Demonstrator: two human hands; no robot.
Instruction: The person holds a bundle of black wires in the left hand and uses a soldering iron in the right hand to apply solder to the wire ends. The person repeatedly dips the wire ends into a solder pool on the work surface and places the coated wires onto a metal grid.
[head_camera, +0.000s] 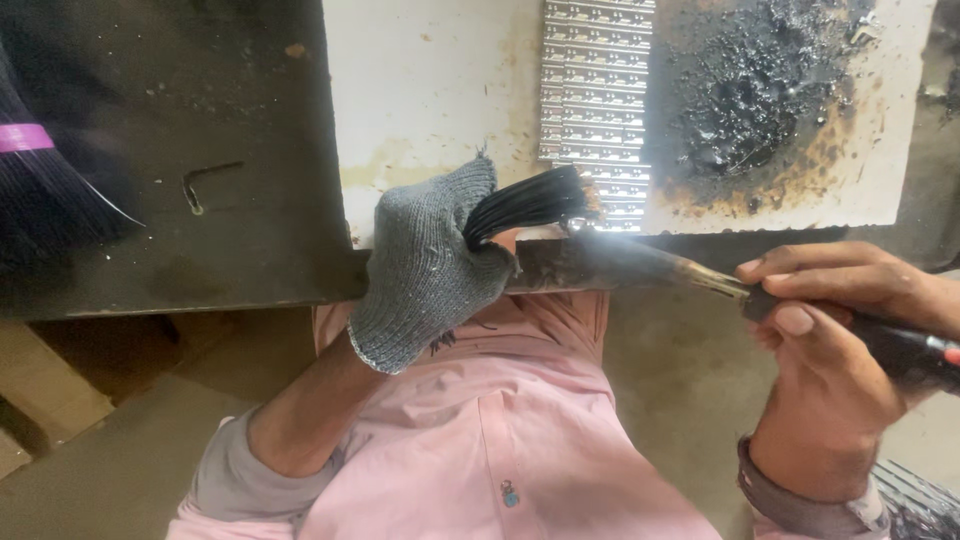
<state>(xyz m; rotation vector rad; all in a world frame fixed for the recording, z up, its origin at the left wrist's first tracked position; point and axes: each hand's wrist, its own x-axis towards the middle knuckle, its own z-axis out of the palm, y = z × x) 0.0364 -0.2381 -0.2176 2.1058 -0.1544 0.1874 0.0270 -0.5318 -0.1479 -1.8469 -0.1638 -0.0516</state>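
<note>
**A:** What is the largest item on the bench?

**B:** The dark worktop (160, 150) fills the far left. To its right lies a white board (430, 90), stained yellow-brown. A scorched patch (760, 90) of black residue covers the far right part of the board.

**A:** And between those two areas?

**B:** A strip of small metallic parts (595, 90), set in rows, runs from the far edge toward the near edge of the board.

**A:** Where does the person stand?

**B:** At the near edge, in a pink shirt (500, 440). The bench edge runs across in front of the chest.

**A:** State the left hand.

**B:** The left hand (430, 265) wears a grey knitted glove. Its fingers are curled tight around a bundle of black wires (530, 200). The bundle fans out of the fist toward the far right, ending at the near end of the metallic strip.

**A:** State the right hand.

**B:** The right hand (820, 340) is bare. Thumb and fingers are pinched together around a soldering tool (700, 275) with a dark handle. The shaft points left, low along the bench edge.

**A:** Where is its tip?

**B:** At the wire ends, just right of the glove. A bright glare sits there; I cannot tell whether tip and wires touch.

**A:** Anything smaller?

**B:** A second dark bundle with a pink band (25, 137) lies at the far left edge. A slot (205, 185) is cut in the worktop.
</note>
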